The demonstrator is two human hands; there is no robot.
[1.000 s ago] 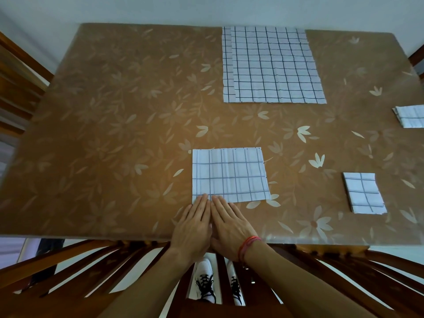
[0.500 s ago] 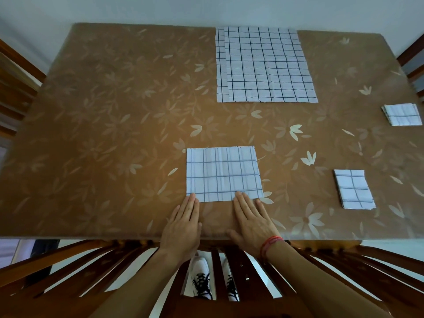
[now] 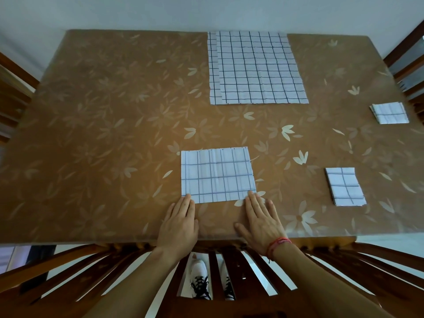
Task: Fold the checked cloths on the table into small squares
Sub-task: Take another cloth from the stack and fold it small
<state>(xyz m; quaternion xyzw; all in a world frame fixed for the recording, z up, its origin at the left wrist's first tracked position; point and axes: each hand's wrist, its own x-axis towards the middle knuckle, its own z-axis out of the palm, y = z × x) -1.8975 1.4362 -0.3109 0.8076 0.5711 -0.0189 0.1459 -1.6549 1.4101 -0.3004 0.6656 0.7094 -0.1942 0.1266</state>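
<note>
A folded white checked cloth (image 3: pixel 217 175) lies flat near the table's front edge as a wide rectangle. My left hand (image 3: pixel 179 223) lies flat with straight fingers, its fingertips at the cloth's near left corner. My right hand (image 3: pixel 261 221), with a red wrist band, lies flat too, its fingertips touching the near right corner. A stack of larger unfolded checked cloths (image 3: pixel 257 67) sits at the far edge. Two small folded squares lie to the right, one near (image 3: pixel 344 186) and one farther (image 3: pixel 390 112).
The table (image 3: pixel 103 134) has a brown flower-patterned cover. Wooden chairs stand at the near edge (image 3: pixel 321 271), at the left (image 3: pixel 11 88) and at the right (image 3: pixel 408 60). My shoes (image 3: pixel 202 278) show through the chair slats.
My hands slid apart along the cloth's near edge, from touching each other at its middle out to its two near corners. The cloth stayed flat.
</note>
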